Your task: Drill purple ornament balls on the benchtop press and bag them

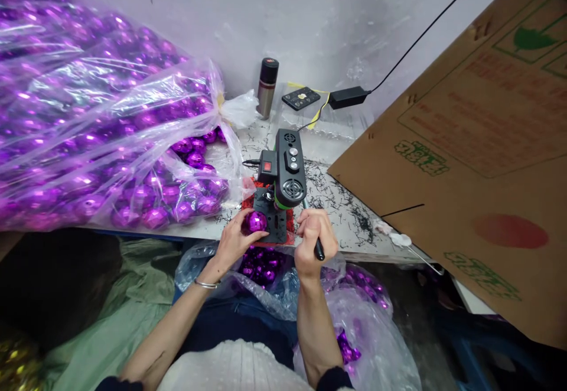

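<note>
A shiny purple faceted ball (257,221) is held between the thumb and fingers of my left hand (237,237), at the left side of the black base plate (277,231) of a small machine. The machine's black head (290,169) stands over the plate, and a small box with a red switch (267,166) is on its left side. My right hand (316,240) is wrapped round the machine's lever handle (319,250), whose black end sticks out below the fist. Red material (289,220) lies under the base plate.
A big clear bag of purple balls (110,143) fills the left. At the back are a flask (267,90), a black card-like item (300,98) and a power adapter (348,97). A cardboard box (465,143) stands right. Black scraps litter the table (328,169). More balls (263,267) lie below.
</note>
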Demonstrator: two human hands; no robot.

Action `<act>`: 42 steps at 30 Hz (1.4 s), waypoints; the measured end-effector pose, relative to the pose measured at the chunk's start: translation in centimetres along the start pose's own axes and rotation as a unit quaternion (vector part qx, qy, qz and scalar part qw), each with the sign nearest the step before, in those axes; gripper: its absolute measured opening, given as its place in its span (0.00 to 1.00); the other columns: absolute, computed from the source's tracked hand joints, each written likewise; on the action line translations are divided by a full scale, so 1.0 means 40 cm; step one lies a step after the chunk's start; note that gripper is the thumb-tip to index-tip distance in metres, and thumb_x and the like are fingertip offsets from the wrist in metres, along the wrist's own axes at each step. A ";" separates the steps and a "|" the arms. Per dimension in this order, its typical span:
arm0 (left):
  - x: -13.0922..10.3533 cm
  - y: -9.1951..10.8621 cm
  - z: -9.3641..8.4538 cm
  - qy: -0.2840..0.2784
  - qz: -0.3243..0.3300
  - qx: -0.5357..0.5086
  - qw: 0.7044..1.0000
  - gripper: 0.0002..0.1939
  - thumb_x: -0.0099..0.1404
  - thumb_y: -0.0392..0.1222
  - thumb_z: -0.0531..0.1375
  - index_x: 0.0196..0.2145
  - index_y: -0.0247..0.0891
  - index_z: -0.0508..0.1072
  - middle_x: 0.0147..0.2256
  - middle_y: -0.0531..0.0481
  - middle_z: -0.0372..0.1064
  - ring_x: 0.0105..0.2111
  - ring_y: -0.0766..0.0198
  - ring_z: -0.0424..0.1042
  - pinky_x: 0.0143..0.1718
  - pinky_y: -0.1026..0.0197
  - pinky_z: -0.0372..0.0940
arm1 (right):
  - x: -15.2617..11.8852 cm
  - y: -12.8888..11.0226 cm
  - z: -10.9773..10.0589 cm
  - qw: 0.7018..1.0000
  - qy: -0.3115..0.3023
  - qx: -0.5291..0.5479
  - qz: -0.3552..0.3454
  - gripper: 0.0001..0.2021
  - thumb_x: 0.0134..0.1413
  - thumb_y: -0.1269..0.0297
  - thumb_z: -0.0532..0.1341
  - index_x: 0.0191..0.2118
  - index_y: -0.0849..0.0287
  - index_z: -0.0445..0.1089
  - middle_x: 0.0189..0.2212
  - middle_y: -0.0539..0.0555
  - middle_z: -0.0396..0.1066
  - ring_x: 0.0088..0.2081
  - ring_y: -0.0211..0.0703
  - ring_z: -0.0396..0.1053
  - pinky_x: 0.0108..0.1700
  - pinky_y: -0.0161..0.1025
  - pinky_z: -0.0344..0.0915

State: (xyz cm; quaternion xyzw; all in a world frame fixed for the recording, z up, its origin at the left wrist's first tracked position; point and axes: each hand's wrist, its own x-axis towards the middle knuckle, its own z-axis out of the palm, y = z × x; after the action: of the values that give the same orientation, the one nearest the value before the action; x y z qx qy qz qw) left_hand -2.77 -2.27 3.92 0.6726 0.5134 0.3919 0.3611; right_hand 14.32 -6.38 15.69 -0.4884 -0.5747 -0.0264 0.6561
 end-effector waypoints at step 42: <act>0.048 -0.041 0.137 0.013 0.115 0.106 0.988 0.32 0.69 0.56 0.75 0.64 0.41 0.75 0.52 0.40 0.82 0.53 0.44 0.80 0.58 0.45 0.69 | -0.110 0.098 0.048 0.995 0.067 0.009 -0.072 0.19 0.79 0.68 0.49 0.31 0.53 0.63 0.29 0.47 0.68 0.27 0.38 0.67 0.35 0.42 0.65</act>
State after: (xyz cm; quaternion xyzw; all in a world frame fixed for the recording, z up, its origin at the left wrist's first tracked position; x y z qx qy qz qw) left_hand 1.81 -0.51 0.38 0.7566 0.4759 0.3830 0.2332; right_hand 13.76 -5.38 9.59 -0.4365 -0.5635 -0.1010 0.6941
